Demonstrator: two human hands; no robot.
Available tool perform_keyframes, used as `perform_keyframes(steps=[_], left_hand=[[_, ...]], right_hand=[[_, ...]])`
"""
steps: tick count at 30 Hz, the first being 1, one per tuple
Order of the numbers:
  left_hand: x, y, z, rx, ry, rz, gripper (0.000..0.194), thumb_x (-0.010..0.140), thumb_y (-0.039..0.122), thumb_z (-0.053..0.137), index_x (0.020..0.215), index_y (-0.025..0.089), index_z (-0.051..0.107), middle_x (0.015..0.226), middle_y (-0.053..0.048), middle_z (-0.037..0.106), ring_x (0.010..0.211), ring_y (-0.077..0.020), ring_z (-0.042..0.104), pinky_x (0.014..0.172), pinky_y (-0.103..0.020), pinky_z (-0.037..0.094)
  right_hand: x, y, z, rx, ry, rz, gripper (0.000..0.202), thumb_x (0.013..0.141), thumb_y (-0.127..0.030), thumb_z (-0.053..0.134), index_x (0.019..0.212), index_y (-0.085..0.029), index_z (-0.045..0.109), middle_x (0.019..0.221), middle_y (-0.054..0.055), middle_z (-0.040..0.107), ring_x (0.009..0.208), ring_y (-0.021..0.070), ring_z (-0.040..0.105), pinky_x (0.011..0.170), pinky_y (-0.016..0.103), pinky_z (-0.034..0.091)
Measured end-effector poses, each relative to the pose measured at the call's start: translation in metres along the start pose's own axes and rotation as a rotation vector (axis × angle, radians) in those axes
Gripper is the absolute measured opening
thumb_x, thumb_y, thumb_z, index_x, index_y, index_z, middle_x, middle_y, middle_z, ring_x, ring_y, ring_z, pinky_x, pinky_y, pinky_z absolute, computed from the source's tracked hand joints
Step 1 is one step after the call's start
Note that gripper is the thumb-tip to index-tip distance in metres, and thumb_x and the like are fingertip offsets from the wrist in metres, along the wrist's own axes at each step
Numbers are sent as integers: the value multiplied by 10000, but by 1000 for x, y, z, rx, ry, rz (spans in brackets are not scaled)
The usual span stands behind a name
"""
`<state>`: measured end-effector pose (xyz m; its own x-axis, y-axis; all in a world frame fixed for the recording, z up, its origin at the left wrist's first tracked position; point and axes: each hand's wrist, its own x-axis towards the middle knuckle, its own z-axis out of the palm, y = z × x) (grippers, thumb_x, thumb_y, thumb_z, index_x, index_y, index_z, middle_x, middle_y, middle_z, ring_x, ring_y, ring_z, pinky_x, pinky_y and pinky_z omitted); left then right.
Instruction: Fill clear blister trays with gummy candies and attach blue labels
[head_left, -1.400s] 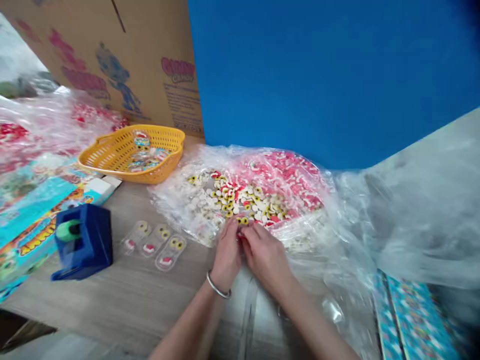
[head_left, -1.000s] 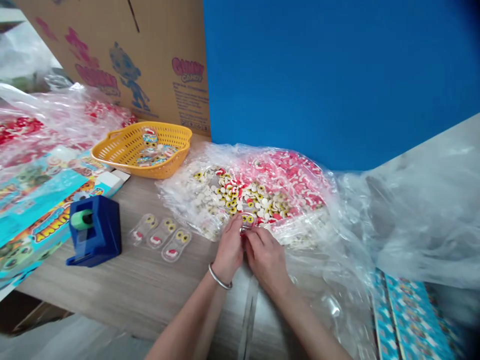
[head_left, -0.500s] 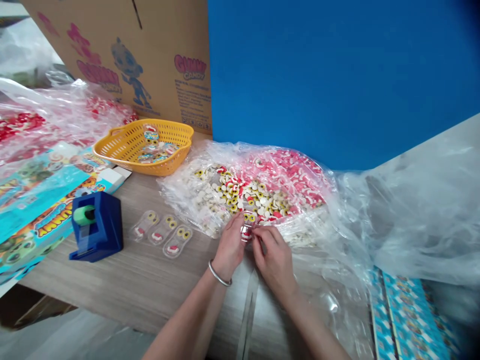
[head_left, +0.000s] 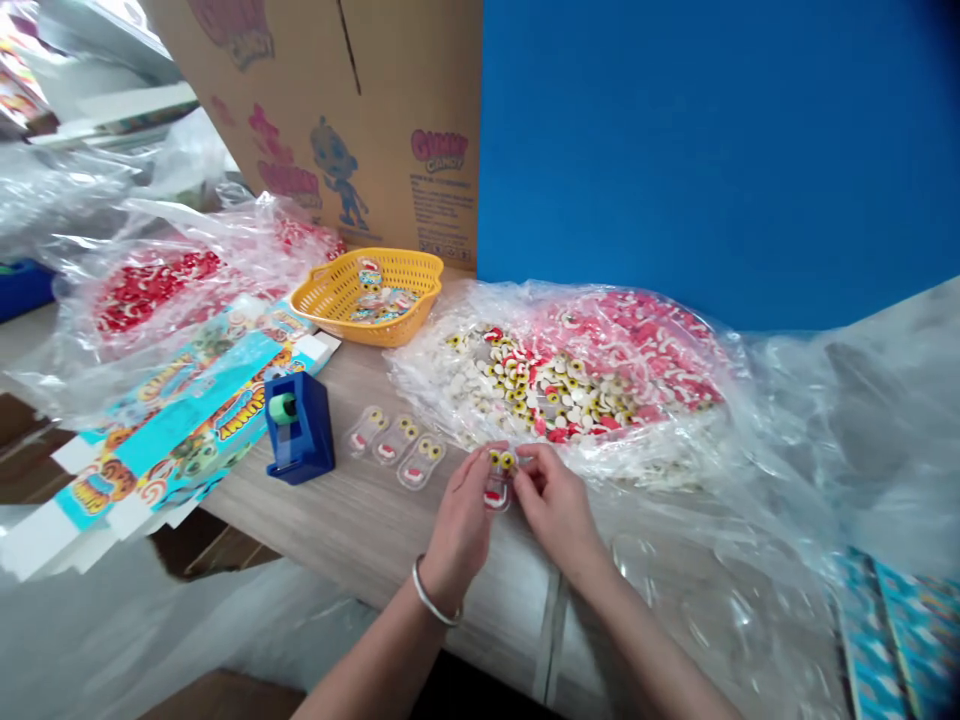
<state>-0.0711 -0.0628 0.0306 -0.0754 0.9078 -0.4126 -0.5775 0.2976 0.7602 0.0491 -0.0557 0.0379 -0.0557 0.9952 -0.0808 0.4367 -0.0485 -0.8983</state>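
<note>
The person's left hand [head_left: 463,520] and right hand [head_left: 556,505] meet over the near edge of the wooden table [head_left: 352,520], both pinching a small clear blister pack [head_left: 500,478] between curled fingertips; the pack holds two yellow eye-shaped sweets at its top and a red-and-white one below. A metal bangle [head_left: 435,604] circles the left wrist. Just beyond the hands lies an open plastic bag [head_left: 570,385] heaped with loose eye and mouth gummies. To the left of the hands, three filled blister packs [head_left: 395,445] lie side by side on the table, near a blue tape dispenser [head_left: 298,427]. Farther back stands a yellow basket [head_left: 330,295] holding more packs, in front of a cardboard carton [head_left: 352,110]. Flattened printed boxes [head_left: 172,420] lie at the table's left end.
</note>
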Motion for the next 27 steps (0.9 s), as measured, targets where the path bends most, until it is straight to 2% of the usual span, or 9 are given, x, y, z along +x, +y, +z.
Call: perform_keyframes(steps=[3, 7, 11, 17, 20, 22, 24, 27], left_hand=[[-15, 6, -33, 74, 42, 28, 276, 869, 362, 631, 1049, 171, 720, 1189, -130, 706, 1131, -260, 647, 1034, -406, 470], [-34, 13, -61, 29, 160, -63, 328, 857, 417, 663, 1090, 187, 690, 1113, -118, 731, 1034, -254, 692, 952, -418, 535], [-52, 21, -76, 21, 239, -146, 452, 821, 446, 710, 1163, 160, 631, 1025, -103, 739, 914, -229, 729, 909, -394, 556], [-72, 24, -90, 199, 268, -162, 515, 756, 472, 772, 1156, 182, 627, 1165, -92, 708, 994, -233, 719, 934, -359, 545], [-75, 18, -94, 336, 248, -114, 472, 760, 494, 765, 1112, 200, 651, 1068, -44, 720, 905, -185, 711, 854, -296, 559], [-75, 9, -90, 457, 200, -66, 422, 793, 500, 738, 1097, 215, 665, 956, -7, 717, 804, -136, 676, 788, -241, 549], [-74, -3, -79, 539, 98, -56, 399, 816, 503, 716, 1087, 214, 674, 882, 3, 707, 758, -125, 647, 761, -227, 540], [-74, -23, -46, 530, -77, -96, 402, 825, 509, 698, 1070, 192, 677, 964, -40, 725, 846, -177, 678, 823, -292, 557]], right_hand=[[-2, -2, 33, 15, -51, 46, 131, 811, -191, 534, 917, -207, 610, 652, -34, 621, 587, 145, 589, 573, 242, 423], [1, -2, 63, -14, -6, 166, 84, 727, -144, 550, 751, -205, 602, 589, -45, 603, 545, 135, 566, 549, 233, 398], [11, -2, 70, -134, 44, 164, 108, 740, -150, 563, 653, -207, 590, 569, -40, 594, 550, 134, 553, 553, 237, 369], [20, -10, 72, -273, 91, 175, 116, 815, -142, 575, 725, -196, 624, 656, 3, 656, 609, 149, 575, 596, 248, 370], [13, -11, 64, -305, 112, 177, 87, 861, -184, 575, 903, -180, 651, 720, 19, 687, 647, 162, 605, 611, 253, 385], [-1, -8, 48, -320, 120, 142, 138, 876, -221, 584, 997, -183, 639, 719, 6, 686, 651, 165, 617, 618, 252, 396], [-23, -3, 24, -348, 133, 96, 124, 893, -233, 580, 1001, -199, 631, 715, -12, 682, 651, 156, 624, 633, 247, 407], [-67, 7, -17, -478, 191, 72, 75, 914, -222, 561, 951, -205, 624, 760, -4, 682, 670, 152, 633, 634, 244, 416]])
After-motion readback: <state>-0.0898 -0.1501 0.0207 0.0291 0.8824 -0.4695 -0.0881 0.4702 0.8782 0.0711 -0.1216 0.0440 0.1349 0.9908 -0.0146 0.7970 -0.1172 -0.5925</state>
